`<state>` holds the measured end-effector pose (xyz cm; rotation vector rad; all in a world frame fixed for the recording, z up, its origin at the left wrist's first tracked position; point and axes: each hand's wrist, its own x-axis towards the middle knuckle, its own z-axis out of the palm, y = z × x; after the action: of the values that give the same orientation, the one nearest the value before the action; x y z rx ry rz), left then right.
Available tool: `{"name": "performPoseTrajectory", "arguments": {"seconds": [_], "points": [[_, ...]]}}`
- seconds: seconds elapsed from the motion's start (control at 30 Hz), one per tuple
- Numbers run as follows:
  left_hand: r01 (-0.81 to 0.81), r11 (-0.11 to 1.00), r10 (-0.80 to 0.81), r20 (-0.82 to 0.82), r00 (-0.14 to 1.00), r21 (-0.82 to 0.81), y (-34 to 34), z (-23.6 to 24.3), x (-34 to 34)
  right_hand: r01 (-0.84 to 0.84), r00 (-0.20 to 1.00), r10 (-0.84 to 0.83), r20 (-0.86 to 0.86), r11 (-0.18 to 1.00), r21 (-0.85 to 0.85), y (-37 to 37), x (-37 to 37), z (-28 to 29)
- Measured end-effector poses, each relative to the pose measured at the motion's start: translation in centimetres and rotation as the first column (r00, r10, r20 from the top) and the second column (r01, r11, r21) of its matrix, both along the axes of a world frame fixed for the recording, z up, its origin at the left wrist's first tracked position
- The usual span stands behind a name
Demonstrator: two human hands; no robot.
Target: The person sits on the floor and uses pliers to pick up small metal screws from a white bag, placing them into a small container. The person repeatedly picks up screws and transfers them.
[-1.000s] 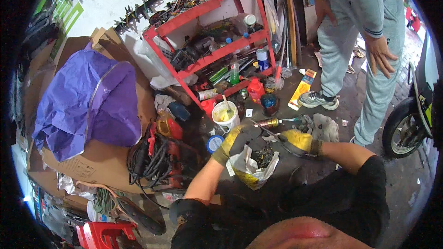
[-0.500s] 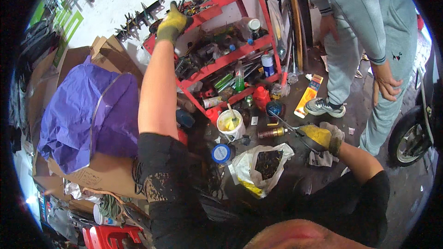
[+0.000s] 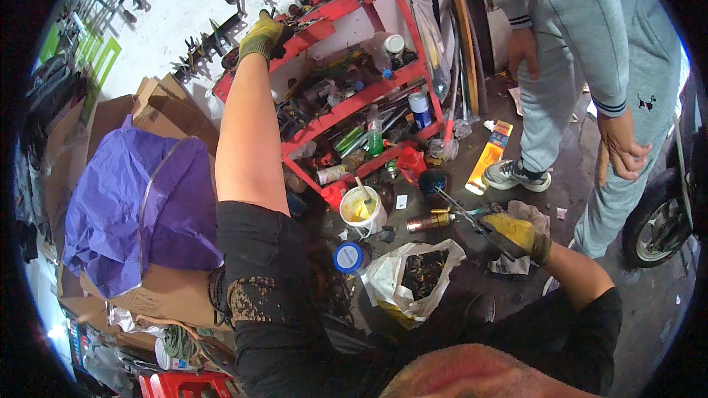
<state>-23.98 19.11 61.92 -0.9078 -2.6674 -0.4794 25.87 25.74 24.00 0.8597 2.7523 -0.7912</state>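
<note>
My left hand, in a yellow-green glove, is at the far left end of the red tool cart's top. Its fingertips blend into the tools and the dark cart edge, so its grip is unclear. My right hand, gloved in yellow and grey, is closed on a long, slim, plier-like metal tool. The tool's thin end points up-left at a dark round container on the floor. A spray can lies beside the tool. Nearer me stands an open white bag with dark scraps inside.
A white bucket with a brush and a blue-lidded tub stand near the cart. A person in grey sweats stands at right by a wheel. Purple cloth covers cardboard boxes at left. Tools hang on the wall.
The metal tool has turned in my right hand, its shaft now straighter and its thin end nearer the dark container. My left hand stays at the cart's top. The view has shifted slightly.
</note>
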Motion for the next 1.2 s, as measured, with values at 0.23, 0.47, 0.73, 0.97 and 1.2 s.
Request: {"name": "performPoseTrajectory", "arguments": {"seconds": [0.23,0.47,0.73,0.97,1.2], "points": [[0.039,0.996,-0.038,-0.015,0.999,0.085,0.4,-0.3,-0.9,-0.085,0.977,0.091,-0.194,0.996,0.039,-1.2,-0.2,1.4],[-0.025,0.999,0.022,-0.109,0.994,-0.028,0.4,0.4,-0.9,-0.068,0.971,0.081,-0.226,0.995,0.067,-1.0,0.2,1.2],[0.028,0.998,-0.028,0.001,1.000,0.057,0.7,-0.1,1.6,-0.052,0.970,0.071,-0.233,0.995,0.085,-0.9,1.1,1.3],[-0.031,0.997,0.021,-0.139,0.990,-0.073,-0.1,-0.3,-0.5,-0.137,0.952,0.150,-0.266,0.988,0.067,-2.3,0.4,3.9],[0.189,0.982,-0.187,-0.157,0.970,-0.002,-4.2,-3.0,1.0,-0.064,0.911,0.193,-0.364,0.939,0.338,-3.2,-0.3,3.7]]}}
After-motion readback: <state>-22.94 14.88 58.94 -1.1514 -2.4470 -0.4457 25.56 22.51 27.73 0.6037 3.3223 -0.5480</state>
